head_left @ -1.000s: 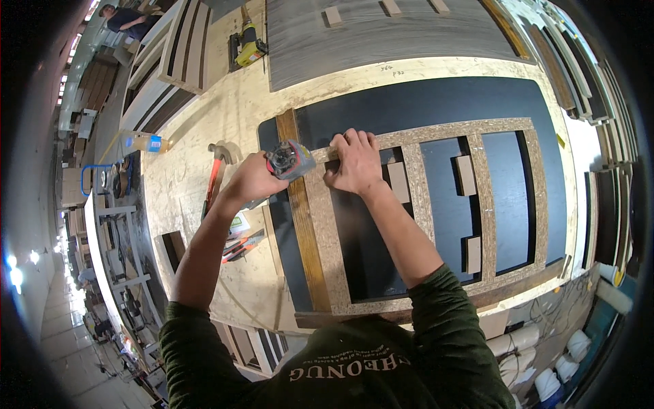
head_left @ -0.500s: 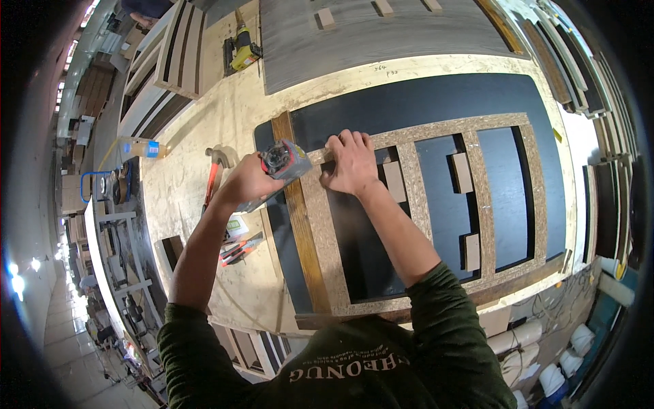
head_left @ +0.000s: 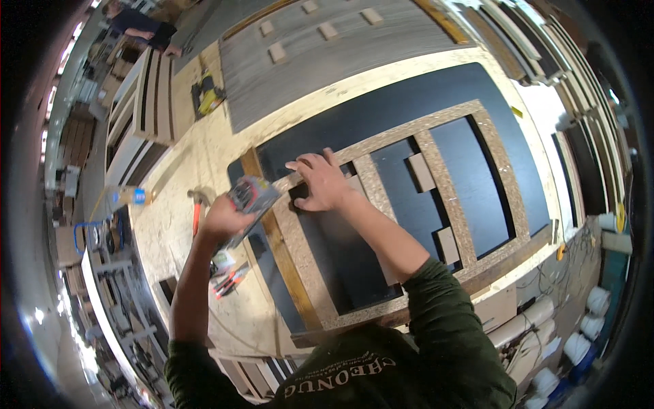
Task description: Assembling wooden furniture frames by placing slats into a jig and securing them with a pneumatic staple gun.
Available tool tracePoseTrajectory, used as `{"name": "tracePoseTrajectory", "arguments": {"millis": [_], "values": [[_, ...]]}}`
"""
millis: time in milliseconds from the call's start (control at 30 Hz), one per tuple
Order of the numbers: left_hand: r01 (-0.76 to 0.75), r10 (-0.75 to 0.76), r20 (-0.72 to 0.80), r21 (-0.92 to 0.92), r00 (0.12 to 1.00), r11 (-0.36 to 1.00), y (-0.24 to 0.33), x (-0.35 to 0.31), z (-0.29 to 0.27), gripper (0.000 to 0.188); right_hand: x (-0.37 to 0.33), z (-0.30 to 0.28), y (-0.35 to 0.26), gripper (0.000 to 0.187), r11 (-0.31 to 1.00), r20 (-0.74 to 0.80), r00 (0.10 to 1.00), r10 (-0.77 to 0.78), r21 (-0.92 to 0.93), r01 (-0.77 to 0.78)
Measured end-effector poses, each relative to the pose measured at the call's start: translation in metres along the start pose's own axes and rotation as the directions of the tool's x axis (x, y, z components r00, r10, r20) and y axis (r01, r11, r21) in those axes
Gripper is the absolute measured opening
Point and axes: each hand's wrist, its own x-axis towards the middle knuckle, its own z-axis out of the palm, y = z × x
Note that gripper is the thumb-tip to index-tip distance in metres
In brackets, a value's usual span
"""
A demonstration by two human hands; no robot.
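Observation:
In my left hand is a grey nail gun with red trim, held over the near-left corner of a particleboard frame. My right hand is spread over the frame's upper-left part, thumb apart from the fingers; whether it presses on the wood I cannot tell. The slatted frame lies on a dark panel. Along its left side runs a brown wooden strip. Small wood blocks, one of them a pale block, sit against the inner slats.
A hammer and red-handled pliers lie left on the workbench, near a bottle. A yellow-green power tool rests farther back, beside a grey panel with blocks. Another person stands far left. Boards are stacked at right.
My view has turned, so bench and panels appear shifted left. The nail gun stays in my left hand near the frame corner. My right hand's fingers have spread from their closer hold on the frame.

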Motion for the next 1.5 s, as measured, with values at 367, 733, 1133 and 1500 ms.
{"name": "tracePoseTrajectory", "arguments": {"millis": [367, 733, 1133, 1500], "values": [[-0.073, 0.068, -0.06, -0.075, 0.996, 0.995, 0.04, -0.02, 0.005, 0.025, -0.056, -0.101, 0.102, 0.084, 0.95, -0.01, 0.987, 0.163, -0.269, -0.16], [-0.11, 0.101, 0.135, 0.06, 0.986, 0.992, 0.122, 0.064, 0.044, 0.017, -0.055, -0.099, 0.096, 0.064, 0.944, -0.056, 0.97, 0.235, -0.227, -0.241], [-0.096, 0.073, 0.204, 0.102, 0.976, 0.99, 0.133, 0.089, 0.059, 0.017, -0.054, -0.103, 0.097, 0.069, 0.949, -0.041, 0.97, 0.238, -0.202, -0.241], [-0.065, 0.02, 0.207, 0.21, 0.978, 0.976, 0.137, 0.092, 0.066, 0.019, -0.055, -0.102, 0.095, 0.067, 0.946, -0.049, 0.969, 0.241, -0.21, -0.246]]}}
